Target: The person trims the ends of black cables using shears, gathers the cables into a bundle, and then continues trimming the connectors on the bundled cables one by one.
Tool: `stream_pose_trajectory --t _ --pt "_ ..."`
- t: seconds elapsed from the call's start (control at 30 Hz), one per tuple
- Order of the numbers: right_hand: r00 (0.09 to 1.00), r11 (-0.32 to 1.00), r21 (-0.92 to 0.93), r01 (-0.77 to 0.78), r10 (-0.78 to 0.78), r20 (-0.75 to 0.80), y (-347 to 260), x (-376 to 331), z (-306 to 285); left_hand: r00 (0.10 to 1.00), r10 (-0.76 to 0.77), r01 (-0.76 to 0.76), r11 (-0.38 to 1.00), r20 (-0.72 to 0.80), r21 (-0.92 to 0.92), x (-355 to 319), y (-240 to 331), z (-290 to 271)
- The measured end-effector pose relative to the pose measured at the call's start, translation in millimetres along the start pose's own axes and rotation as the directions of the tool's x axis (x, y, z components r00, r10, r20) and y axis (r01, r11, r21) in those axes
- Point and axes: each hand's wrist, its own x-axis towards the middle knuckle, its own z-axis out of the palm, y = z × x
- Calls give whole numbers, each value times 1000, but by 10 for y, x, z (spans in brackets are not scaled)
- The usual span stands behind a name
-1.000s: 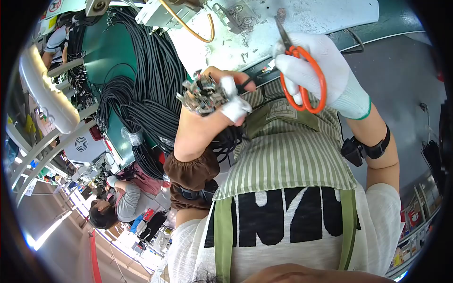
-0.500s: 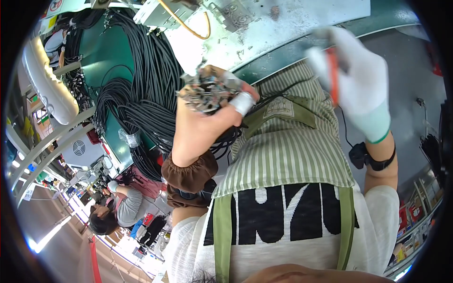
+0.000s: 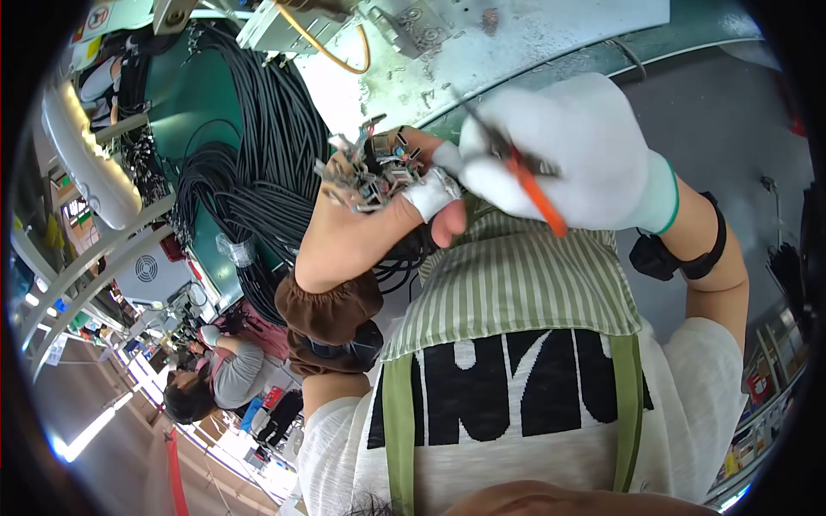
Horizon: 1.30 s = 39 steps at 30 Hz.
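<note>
My left hand, its thumb and a finger wrapped in white tape, is closed around a bundle of cable ends. Small metal connectors and bits of coloured wire stick out of the bundle. Black cables trail from beneath this hand. Just to the right, my right hand in a white glove with a green cuff grips red-handled pliers, blurred by motion. Their dark metal tip points up and left. Both hands are close together above my striped apron, and the glove hides part of the pliers.
Thick coils of black cable lie on a green surface at the left. Ahead is a white worktop with small scraps, a metal fixture and a yellow hose. Another person sits at the lower left.
My right hand has come left and slightly down with the pliers, from out at the right to beside the bundle. My left hand has shifted a little, still holding the cable ends.
</note>
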Motion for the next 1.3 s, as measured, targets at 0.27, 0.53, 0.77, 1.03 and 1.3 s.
stream_pose_trajectory --t 0.27,0.53,0.77,1.03,1.3 --pt "726 463 574 -676 553 409 -77 23 -126 732 662 -565 456 163 687 95 -90 152" --pt "668 245 637 -731 449 593 -102 -36 -200 727 619 -611 384 298 692 34 -61 101" --pt "980 983 132 -129 146 -134 -152 -27 157 852 430 -403 903 -300 151 -75 -97 181" --pt "956 857 -515 25 -171 -238 -134 -18 110 804 292 -174 949 -518 264 -66 -92 136" --pt "999 772 -635 -5 -18 -31 -140 -127 137 798 383 -183 889 -465 419 19 -65 228"
